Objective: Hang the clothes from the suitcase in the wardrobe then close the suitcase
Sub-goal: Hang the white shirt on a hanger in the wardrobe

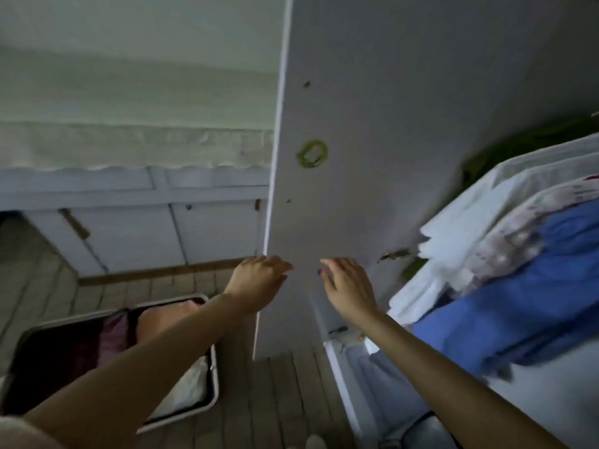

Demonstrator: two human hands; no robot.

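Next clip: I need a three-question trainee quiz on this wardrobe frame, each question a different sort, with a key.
1. True or false: the suitcase on the floor lies open.
2. Multiple choice: the left hand and right hand are A) gripping a hanger, B) open and empty in front of the wardrobe door, C) inside the suitcase.
3. Fill in: the garment at the front of the clothes hanging at the right is ____ in colour.

Key: 1 true; 2 B; 3 blue.
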